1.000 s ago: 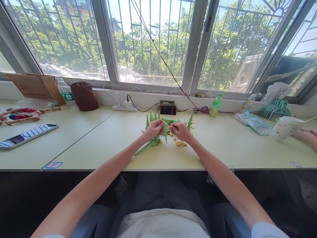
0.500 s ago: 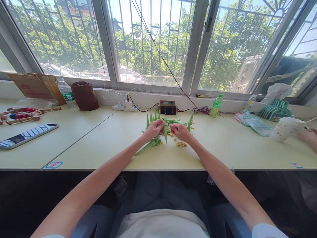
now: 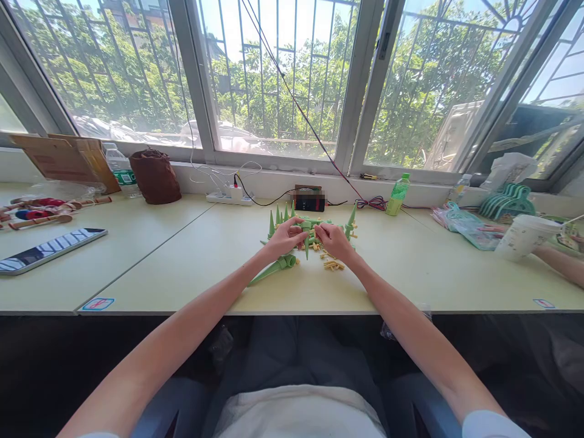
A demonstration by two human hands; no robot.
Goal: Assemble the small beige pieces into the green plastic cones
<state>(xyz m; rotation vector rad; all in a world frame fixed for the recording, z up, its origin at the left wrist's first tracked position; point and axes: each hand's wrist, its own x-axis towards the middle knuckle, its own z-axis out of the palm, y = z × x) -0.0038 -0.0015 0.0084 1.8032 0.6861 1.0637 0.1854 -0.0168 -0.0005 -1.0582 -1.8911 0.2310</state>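
Observation:
My left hand and my right hand meet over the table, both pinched on one green cone-shaped spike that points down between them. Around them lies a pile of green spikes, some standing upright at the back. A long green spike lies flat just below my left hand. Small yellow pieces are scattered under my right hand.
A power strip and a dark box sit by the window sill. A green bottle, teal hangers, a plastic bag and a paper cup lie right, beside another person's arm. A brown pouch and a keyboard-like bar lie left.
Both hands have shifted slightly away from me with the spike, which is held a bit higher. The other person's arm at the right has moved further in.

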